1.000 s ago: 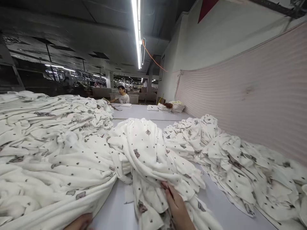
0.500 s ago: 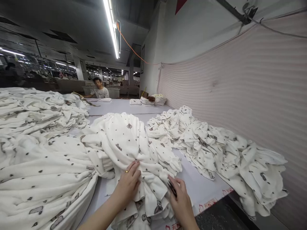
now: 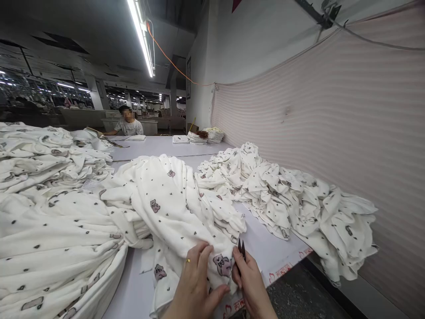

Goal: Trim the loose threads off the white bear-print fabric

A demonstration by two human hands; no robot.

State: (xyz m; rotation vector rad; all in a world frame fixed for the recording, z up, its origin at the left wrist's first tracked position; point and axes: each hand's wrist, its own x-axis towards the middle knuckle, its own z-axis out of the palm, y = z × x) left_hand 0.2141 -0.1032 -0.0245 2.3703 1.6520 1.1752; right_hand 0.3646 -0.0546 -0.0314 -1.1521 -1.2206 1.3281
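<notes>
White fleecy fabric printed with small bears and hearts lies bunched in front of me. My left hand rests on its near part, fingers laid over the cloth and thumb spread away from them. Dark pointed thread snips are in my right hand, blades pointing up and slightly apart. That hand's thumb and fingertips touch the fabric's right edge, beside a printed bear; whether they also pinch it I cannot tell.
More of the printed fabric is heaped at left and along the right side. Folded stacks stand at the far end of the pale table. A person sits beyond it. A pink striped sheet hangs at right.
My left hand has moved right and nearer, opening its fingers across the cloth. The nearer fabric is drawn smoother and toward me. The snips now point up in my right hand, and the view has shifted right.
</notes>
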